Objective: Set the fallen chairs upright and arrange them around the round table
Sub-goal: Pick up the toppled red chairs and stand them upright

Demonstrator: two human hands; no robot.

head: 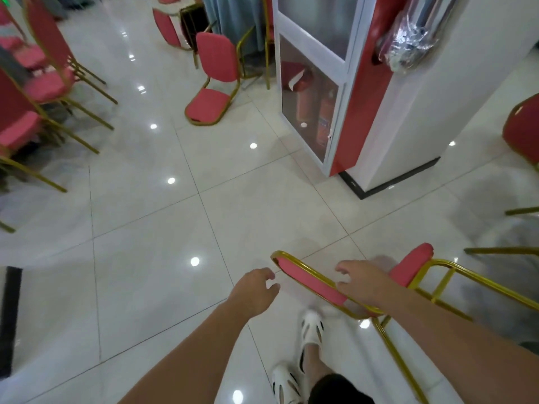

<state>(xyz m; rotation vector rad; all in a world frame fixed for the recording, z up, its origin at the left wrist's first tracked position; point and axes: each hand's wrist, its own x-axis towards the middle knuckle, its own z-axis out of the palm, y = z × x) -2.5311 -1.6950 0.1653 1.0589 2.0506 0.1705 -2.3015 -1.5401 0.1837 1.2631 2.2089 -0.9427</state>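
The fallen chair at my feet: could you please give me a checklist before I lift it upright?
1. Right hand gripping the fallen chair: cannot tell; it lies over the backrest, blurred.
2. Left hand on the frame: not ok; open, short of the rail.
3. Foot clear: not ok; white shoe sits close under the backrest.
4. Floor ahead free: ok; bare tiles.
5. Second fallen chair by the cabinet: not ok; lying down.

Chairs here are all pinkish-red padding on gold metal frames, like the tipped chair [215,58] left of the fire extinguisher cabinet [366,91]. The cabinet's white-framed with a red side, and the extinguishers [325,123] inside are red. Floor tiles [145,214] glossy white with a thin grey grid. White clogs [312,328].
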